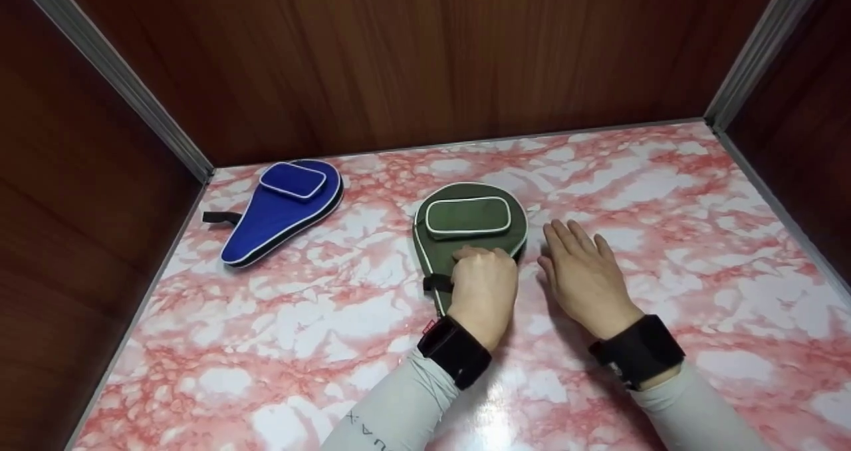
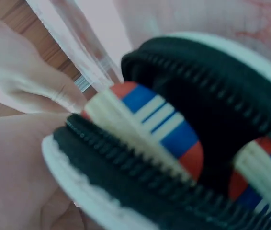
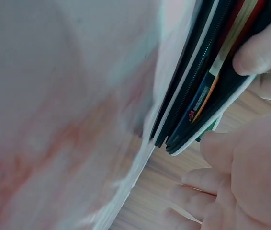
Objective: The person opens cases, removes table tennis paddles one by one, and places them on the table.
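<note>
A green table tennis bat case (image 1: 465, 216) with white piping and a raised pocket lies on the table, its rounded end pointing away from me. My left hand (image 1: 484, 291) grips the case's near part, fingers curled at its unzipped right edge. Through the opening, the left wrist view shows a bat handle (image 2: 166, 127) striped blue, white and red, and part of a second bat handle (image 2: 265, 179). In the right wrist view a bat's dark edge (image 3: 200, 98) shows inside. Just right of the case, my right hand (image 1: 585, 275) is held with straight fingers, holding nothing.
A blue bat case (image 1: 272, 218) with a black strap lies at the back left of the red-and-white marbled table (image 1: 319, 344). Brown wood-look panels (image 1: 425, 58) stand along the back and both sides.
</note>
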Demonstrator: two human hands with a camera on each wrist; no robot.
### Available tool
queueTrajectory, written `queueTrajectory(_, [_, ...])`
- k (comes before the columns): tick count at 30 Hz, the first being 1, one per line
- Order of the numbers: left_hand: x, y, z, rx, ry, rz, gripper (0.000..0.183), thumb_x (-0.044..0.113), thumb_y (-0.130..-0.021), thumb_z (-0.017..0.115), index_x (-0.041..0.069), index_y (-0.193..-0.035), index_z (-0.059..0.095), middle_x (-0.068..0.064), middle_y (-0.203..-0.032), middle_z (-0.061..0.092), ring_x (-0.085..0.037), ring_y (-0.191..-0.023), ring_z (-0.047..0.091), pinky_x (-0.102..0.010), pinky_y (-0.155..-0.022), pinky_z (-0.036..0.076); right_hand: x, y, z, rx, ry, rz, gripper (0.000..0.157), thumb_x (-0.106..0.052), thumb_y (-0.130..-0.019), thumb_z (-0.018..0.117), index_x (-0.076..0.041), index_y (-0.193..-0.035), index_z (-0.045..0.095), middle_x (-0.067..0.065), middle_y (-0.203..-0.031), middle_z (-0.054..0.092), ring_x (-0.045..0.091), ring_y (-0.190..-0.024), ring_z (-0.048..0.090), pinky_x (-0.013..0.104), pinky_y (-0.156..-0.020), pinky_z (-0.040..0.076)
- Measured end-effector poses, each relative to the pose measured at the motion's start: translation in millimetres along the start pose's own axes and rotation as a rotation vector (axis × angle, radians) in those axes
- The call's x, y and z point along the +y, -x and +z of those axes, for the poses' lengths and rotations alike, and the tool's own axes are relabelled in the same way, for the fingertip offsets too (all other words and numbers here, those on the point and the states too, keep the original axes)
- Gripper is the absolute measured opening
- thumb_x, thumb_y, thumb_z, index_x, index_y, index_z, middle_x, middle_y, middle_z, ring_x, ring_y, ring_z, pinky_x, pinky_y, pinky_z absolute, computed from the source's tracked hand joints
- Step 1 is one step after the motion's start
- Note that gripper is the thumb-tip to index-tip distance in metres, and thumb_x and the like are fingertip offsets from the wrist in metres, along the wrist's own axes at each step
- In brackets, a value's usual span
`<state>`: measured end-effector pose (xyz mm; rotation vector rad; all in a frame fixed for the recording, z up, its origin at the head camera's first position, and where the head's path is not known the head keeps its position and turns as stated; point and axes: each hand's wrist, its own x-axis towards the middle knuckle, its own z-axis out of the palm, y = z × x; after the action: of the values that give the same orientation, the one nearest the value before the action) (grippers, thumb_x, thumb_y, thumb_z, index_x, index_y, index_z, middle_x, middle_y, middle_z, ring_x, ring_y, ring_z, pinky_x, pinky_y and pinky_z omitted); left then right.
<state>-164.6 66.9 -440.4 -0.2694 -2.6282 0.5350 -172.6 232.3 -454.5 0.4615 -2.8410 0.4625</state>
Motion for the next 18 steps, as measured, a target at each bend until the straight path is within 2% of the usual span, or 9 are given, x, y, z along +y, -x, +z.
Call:
queueTrajectory(5, [-11.2, -0.4, 1.8, 0.061, 0.106, 0.015, 0.015, 0.023, -0.101, 0.065, 0.021, -0.090, 0.076, -0.001, -0.080, 0.075, -0.015, -0.072, 0.065, -0.030, -0.056, 0.048, -0.4, -0.4, 0.0, -0.008, 0.002, 0.003, 0.057, -0.021, -0.113, 0.058, 0.008, -0.161, 0.047, 0.028, -0.166, 0.047, 0.047, -0.158, 0.038, 0.073, -0.122, 0.028])
queueTrajectory(9, [-21.4, 2.1, 7.0, 0.139, 0.224, -0.030, 0.010, 0.020, -0.096, 0.071, 0.018, -0.087, 0.069, -0.003, -0.076, 0.072, -0.017, -0.068, 0.064, -0.031, -0.056, 0.053, -1.0, -1.1, 0.2, -0.007, 0.007, -0.005, 0.057, -0.022, -0.113, 0.058, 0.008, -0.161, 0.047, 0.029, -0.165, 0.048, 0.048, -0.157, 0.038, 0.073, -0.122, 0.028])
queueTrajectory(12, [-30.5, 4.3, 11.0, 0.199, 0.325, -0.049, 0.016, 0.022, -0.093, 0.077, 0.014, -0.084, 0.065, -0.005, -0.073, 0.071, -0.020, -0.066, 0.065, -0.034, -0.055, 0.055, -1.8, -0.9, 0.4, -0.010, 0.013, -0.011, 0.057, -0.022, -0.113, 0.058, 0.008, -0.161, 0.048, 0.029, -0.165, 0.048, 0.048, -0.157, 0.039, 0.074, -0.121, 0.029])
queueTrajectory(16, [-42.2, 7.2, 15.3, 0.230, 0.412, -0.036, 0.027, 0.031, -0.094, 0.081, 0.011, -0.085, 0.065, -0.005, -0.072, 0.070, -0.023, -0.064, 0.067, -0.037, -0.054, 0.057, -3.0, 0.0, -0.6, -0.015, 0.018, -0.010, 0.056, -0.022, -0.114, 0.057, 0.008, -0.161, 0.048, 0.028, -0.165, 0.048, 0.048, -0.157, 0.039, 0.074, -0.121, 0.029])
queueTrajectory(18, [-47.4, 8.6, 16.8, 0.229, 0.462, -0.033, 0.026, 0.029, -0.097, 0.078, 0.010, -0.086, 0.065, -0.006, -0.073, 0.070, -0.025, -0.064, 0.069, -0.040, -0.055, 0.059, -3.6, 0.6, -1.6, -0.018, 0.020, -0.008, 0.056, -0.022, -0.114, 0.056, 0.008, -0.161, 0.047, 0.028, -0.165, 0.048, 0.048, -0.157, 0.038, 0.074, -0.121, 0.029])
